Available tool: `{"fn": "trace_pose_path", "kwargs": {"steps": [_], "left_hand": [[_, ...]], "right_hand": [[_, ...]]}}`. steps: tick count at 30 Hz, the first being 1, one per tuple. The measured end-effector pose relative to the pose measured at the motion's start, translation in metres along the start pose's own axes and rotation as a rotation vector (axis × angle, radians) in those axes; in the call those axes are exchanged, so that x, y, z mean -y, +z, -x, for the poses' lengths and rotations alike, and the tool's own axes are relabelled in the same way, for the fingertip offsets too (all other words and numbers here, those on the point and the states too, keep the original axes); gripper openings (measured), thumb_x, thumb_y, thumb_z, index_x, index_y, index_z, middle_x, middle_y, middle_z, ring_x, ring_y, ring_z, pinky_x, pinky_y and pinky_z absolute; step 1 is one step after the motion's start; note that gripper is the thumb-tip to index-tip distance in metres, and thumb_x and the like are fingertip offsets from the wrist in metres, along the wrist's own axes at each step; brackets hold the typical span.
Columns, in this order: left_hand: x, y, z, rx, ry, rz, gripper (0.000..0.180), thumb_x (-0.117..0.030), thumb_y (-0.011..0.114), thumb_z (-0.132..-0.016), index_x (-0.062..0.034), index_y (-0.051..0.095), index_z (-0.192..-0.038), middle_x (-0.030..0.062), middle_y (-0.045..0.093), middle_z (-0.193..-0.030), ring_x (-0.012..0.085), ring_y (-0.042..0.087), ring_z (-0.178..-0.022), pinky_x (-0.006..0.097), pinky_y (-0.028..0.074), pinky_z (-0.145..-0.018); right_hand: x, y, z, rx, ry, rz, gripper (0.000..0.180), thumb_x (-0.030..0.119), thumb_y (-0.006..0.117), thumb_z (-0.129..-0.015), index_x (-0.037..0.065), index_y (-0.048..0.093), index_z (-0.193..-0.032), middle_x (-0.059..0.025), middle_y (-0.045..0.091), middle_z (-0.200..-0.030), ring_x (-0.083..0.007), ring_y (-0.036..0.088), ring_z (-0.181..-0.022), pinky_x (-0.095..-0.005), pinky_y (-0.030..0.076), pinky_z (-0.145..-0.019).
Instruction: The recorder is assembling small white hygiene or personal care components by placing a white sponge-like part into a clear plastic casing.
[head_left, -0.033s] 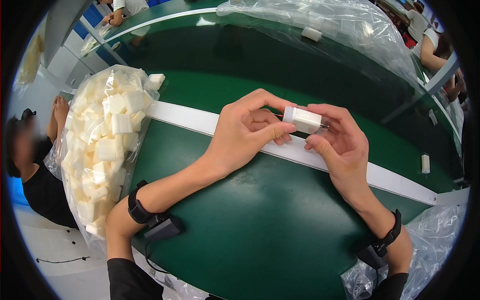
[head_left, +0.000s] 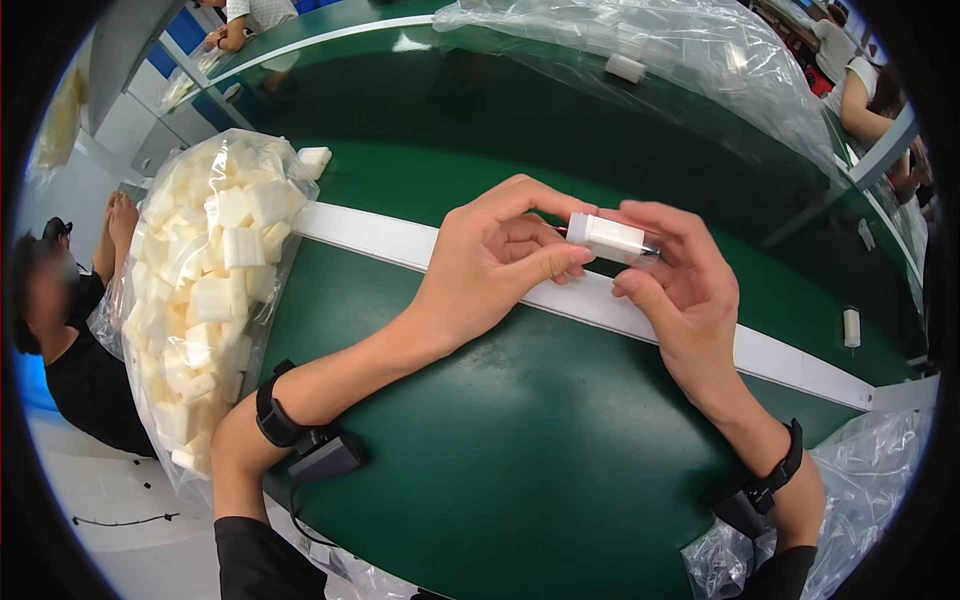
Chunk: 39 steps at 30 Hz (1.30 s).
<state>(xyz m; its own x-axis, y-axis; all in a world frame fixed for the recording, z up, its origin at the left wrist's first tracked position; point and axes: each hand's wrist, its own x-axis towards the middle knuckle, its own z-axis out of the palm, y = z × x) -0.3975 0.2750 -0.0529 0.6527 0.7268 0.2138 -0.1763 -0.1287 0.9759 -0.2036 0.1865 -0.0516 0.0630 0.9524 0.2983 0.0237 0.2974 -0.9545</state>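
Observation:
Above the long white strip (head_left: 590, 305), my left hand (head_left: 480, 255) pinches one end of a small clear cylinder (head_left: 612, 238) between thumb and fingers. A white block is visible inside the cylinder, with a pale cap-like rim at the left end and a dark thin piece at the right end. My right hand (head_left: 695, 290) curls loosely around that right end, fingers behind it. Its thumb and forefinger stand a little off the wall; the other fingers' contact is partly hidden. A similar small white cylinder (head_left: 851, 328) stands at the far right.
A clear bag of cream foam blocks (head_left: 215, 300) bulges at my left, with a loose block (head_left: 314, 160) beside it. Plastic sheeting (head_left: 690, 60) and another white cylinder (head_left: 625, 68) lie across the green table (head_left: 450, 440). More sheeting (head_left: 870, 490) is at right; people sit around.
My right forefinger and thumb have eased slightly away from the cylinder. My left hand and the cylinder have barely moved.

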Motion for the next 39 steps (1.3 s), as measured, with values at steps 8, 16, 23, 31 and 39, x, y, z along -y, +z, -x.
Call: {"fn": "trace_pose_path", "kwargs": {"steps": [8,16,23,31,39], "left_hand": [[0.001,0.005,0.001,-0.046,0.136,0.067,0.044,0.01,0.071,-0.085,0.0059,0.059,-0.127,0.0128,0.047,-0.137,0.0226,0.056,-0.125,0.033,0.057,-0.093],[0.003,-0.007,-0.004,0.084,0.23,-0.091,0.053,0.011,0.075,-0.08,0.004,0.06,-0.131,0.0126,0.051,-0.134,0.0224,0.066,-0.108,0.031,0.059,-0.089],[-0.003,0.0,0.002,0.102,0.088,-0.02,0.051,0.011,0.072,-0.084,0.0039,0.056,-0.132,0.0141,0.052,-0.131,0.0215,0.069,-0.099,0.028,0.06,-0.076],[0.005,-0.002,-0.002,0.08,0.264,-0.078,0.031,0.012,0.065,-0.088,0.0033,0.059,-0.117,0.0163,0.053,-0.125,0.024,0.068,-0.1,0.031,0.06,-0.081],[0.005,-0.008,-0.001,0.111,0.366,-0.268,0.026,0.012,0.063,-0.09,0.0035,0.06,-0.115,0.017,0.05,-0.128,0.0241,0.063,-0.113,0.035,0.06,-0.092]], "right_hand": [[-0.012,-0.002,-0.001,-0.052,-0.072,-0.069,0.053,-0.002,0.073,-0.086,-0.001,0.052,-0.135,-0.0114,0.053,-0.133,-0.0199,0.052,-0.123,-0.0325,0.048,-0.097],[-0.012,-0.004,-0.002,0.019,-0.335,0.19,0.061,-0.004,0.076,-0.082,0.0,0.051,-0.138,-0.0106,0.046,-0.127,-0.0217,0.053,-0.12,-0.0369,0.051,-0.1],[-0.013,-0.003,-0.003,0.033,-0.419,0.284,0.062,-0.008,0.073,-0.082,0.0,0.049,-0.139,-0.0119,0.045,-0.129,-0.0228,0.054,-0.121,-0.0383,0.054,-0.1],[-0.011,-0.006,-0.002,-0.026,-0.265,0.208,0.036,-0.004,0.067,-0.088,-0.003,0.057,-0.122,-0.0113,0.057,-0.12,-0.0204,0.059,-0.116,-0.0337,0.053,-0.096],[-0.01,-0.003,-0.003,-0.047,-0.299,0.254,0.027,-0.002,0.071,-0.087,-0.001,0.061,-0.112,-0.0112,0.06,-0.117,-0.0196,0.063,-0.106,-0.0326,0.055,-0.094]]}}
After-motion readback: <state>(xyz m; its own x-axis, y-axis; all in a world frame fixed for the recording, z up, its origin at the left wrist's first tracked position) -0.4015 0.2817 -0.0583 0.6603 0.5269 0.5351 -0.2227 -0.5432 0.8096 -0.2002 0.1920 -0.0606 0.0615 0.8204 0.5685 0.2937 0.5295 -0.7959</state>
